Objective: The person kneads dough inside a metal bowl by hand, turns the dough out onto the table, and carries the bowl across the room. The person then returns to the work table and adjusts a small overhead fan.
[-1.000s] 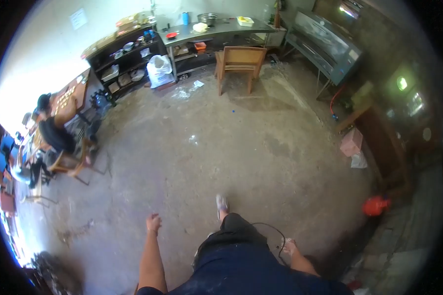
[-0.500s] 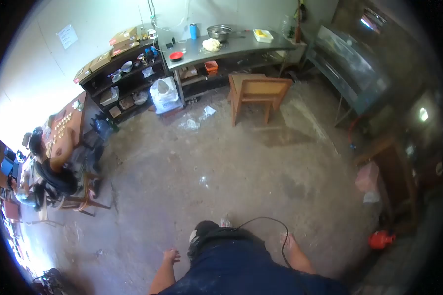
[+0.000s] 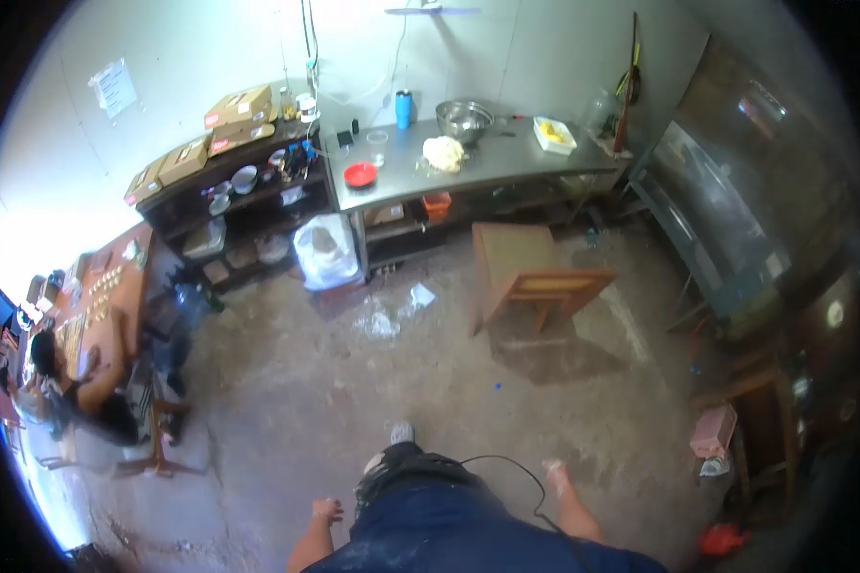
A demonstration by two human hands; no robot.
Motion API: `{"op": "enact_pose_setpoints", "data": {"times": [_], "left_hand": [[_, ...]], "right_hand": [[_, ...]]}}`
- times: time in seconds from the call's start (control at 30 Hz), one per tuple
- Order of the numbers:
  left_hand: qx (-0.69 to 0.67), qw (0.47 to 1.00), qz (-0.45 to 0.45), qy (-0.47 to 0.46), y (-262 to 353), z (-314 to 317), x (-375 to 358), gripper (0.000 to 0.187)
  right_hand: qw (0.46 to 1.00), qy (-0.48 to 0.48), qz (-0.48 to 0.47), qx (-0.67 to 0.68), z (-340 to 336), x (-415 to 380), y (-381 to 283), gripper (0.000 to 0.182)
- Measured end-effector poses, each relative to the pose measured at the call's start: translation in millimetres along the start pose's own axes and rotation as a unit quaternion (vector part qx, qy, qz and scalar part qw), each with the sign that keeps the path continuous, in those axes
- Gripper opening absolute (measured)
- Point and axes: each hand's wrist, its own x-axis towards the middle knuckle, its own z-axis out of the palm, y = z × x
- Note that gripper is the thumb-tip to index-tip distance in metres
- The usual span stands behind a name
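Observation:
My left hand (image 3: 328, 511) hangs low beside my left hip, its fingers loosely apart and nothing in them. On the other side, my right hand (image 3: 556, 475) is held out from my body, small and slightly blurred, with no object visible in it. A dark cable (image 3: 511, 459) loops from my waist between my body and my right arm. Ahead stands a metal worktable (image 3: 392, 188) bearing a lump of dough (image 3: 443, 154), a steel bowl (image 3: 464, 121), a red dish (image 3: 360, 175), a blue tumbler (image 3: 403, 110) and a white tray (image 3: 555, 137) with something yellow. Neither hand touches these.
A wooden chair (image 3: 516, 272) stands before the worktable. Dark shelves (image 3: 191, 196) hold boxes and bowls; a white sack (image 3: 326, 252) sits beside them. At left a person (image 3: 96, 392) sits at a wooden table (image 3: 129, 286). Right are a metal-framed unit (image 3: 712, 220) and a pink box (image 3: 714, 431).
I have moved forward, so the worktable and chair appear nearer and lower in view. My shoe has stepped ahead. Both arms still hang at my sides.

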Motion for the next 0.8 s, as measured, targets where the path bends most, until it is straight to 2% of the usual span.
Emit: {"op": "enact_pose_setpoints", "data": {"times": [0.03,0.07,0.13,0.17,0.2,0.23,0.27,0.3,0.33,0.37,0.43,0.5,0.53,0.57,0.6,0.67,0.73,0.8], "left_hand": [[-0.005,1.000,0.013,0.021,54,2,9,0.057],[0.011,0.992,0.099,0.081,105,1,32,0.041],[0.114,0.945,0.259,0.162,227,-2,41,0.029],[0.139,0.907,0.338,0.212,295,0,39,0.027],[0.159,0.870,0.410,0.222,370,8,17,0.026],[0.173,0.837,0.476,0.208,445,14,1,0.023],[0.170,0.799,0.535,0.215,516,23,-17,0.021],[0.205,0.741,0.601,0.219,587,26,-29,0.021],[0.188,0.709,0.647,0.206,656,34,-44,0.021],[0.166,0.659,0.707,0.197,722,51,-72,0.020],[0.162,0.588,0.759,0.226,835,81,-123,0.023],[0.129,0.559,0.792,0.206,927,107,-158,0.027],[0.116,0.571,0.790,0.188,960,126,-186,0.028],[0.124,0.560,0.796,0.193,994,140,-205,0.028],[0.135,0.475,0.844,0.210,1034,148,-206,0.027],[0.160,0.414,0.867,0.225,1083,178,-250,0.027],[0.207,0.350,0.878,0.253,1125,203,-290,0.026],[0.232,0.298,0.884,0.275,1169,217,-321,0.026]], "right_hand": [[0.987,0.021,0.089,0.129,-19,8,-23,0.027],[0.952,0.068,0.168,0.245,-46,16,-48,0.027],[0.890,0.159,0.243,0.352,-100,39,-80,0.030],[0.854,0.205,0.267,0.397,-134,54,-95,0.032],[0.813,0.254,0.286,0.440,-180,67,-117,0.035],[0.796,0.295,0.300,0.435,-217,87,-124,0.034],[0.779,0.334,0.313,0.428,-241,109,-125,0.032],[0.755,0.388,0.296,0.437,-248,139,-112,0.031],[0.730,0.440,0.277,0.443,-258,168,-96,0.030],[0.628,0.468,0.257,0.566,-275,200,-79,0.031],[0.382,0.480,0.192,0.766,-318,274,-46,0.036],[0.508,0.520,0.167,0.666,-377,343,-47,0.035],[0.566,0.535,0.150,0.609,-401,374,-45,0.035],[0.584,0.551,0.116,0.584,-413,412,-35,0.032],[0.631,0.557,0.118,0.526,-433,441,-34,0.031],[0.714,0.558,0.124,0.404,-485,500,-57,0.030],[0.696,0.546,0.084,0.458,-540,547,-88,0.028],[0.663,0.511,0.042,0.546,-555,603,-88,0.028]]}}
